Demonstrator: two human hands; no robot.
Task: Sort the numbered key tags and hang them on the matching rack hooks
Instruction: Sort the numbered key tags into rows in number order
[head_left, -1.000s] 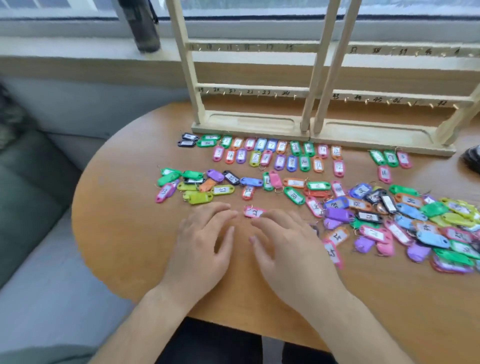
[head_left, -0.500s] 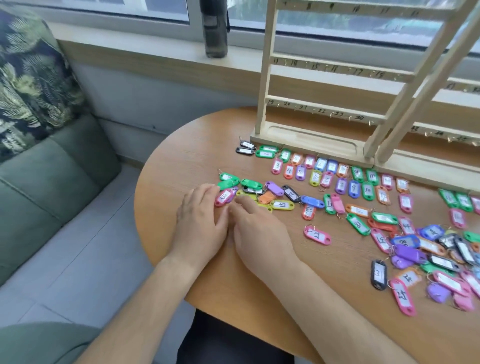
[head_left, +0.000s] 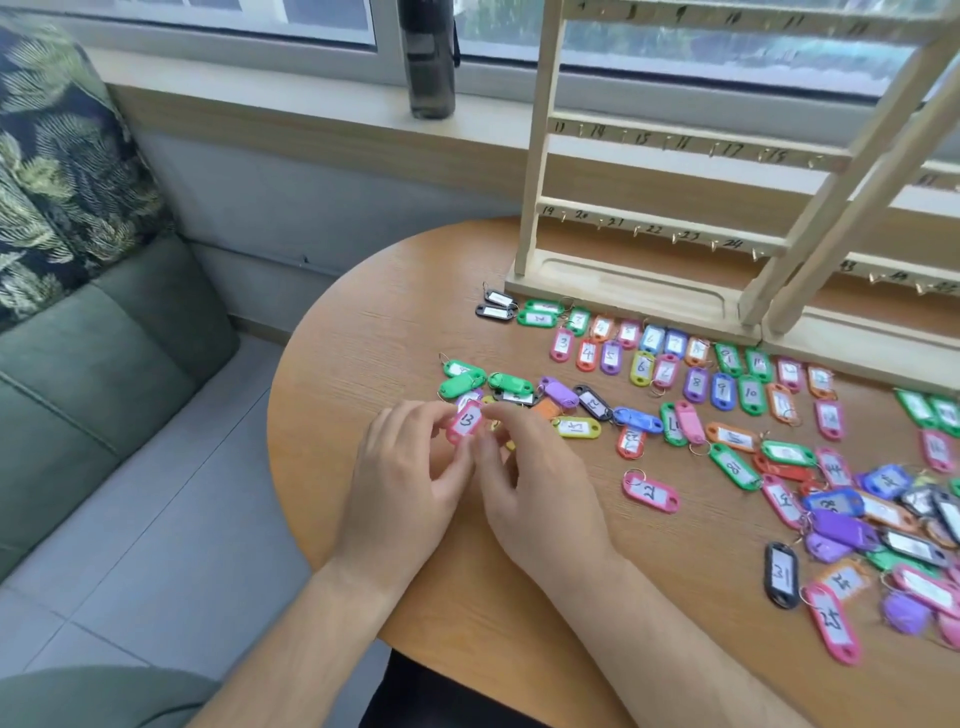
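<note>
At nine o'clock on the wooden table (head_left: 363, 338), left hand (head_left: 405, 483) and right hand (head_left: 540, 488) pinch the probably light, stiff pink plastic 13 tag (head_left: 464, 422) edgewise.

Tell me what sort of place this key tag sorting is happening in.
Most likely a home living room or lounge corner. A green sofa with a leaf-print cushion sits beside the round wooden table, which stands by a window sill holding a dark bottle.

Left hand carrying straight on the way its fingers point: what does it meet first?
The left hand pinches the pink 13 tag; straight beyond, probably the green tags, though its height above them is unclear.
</note>
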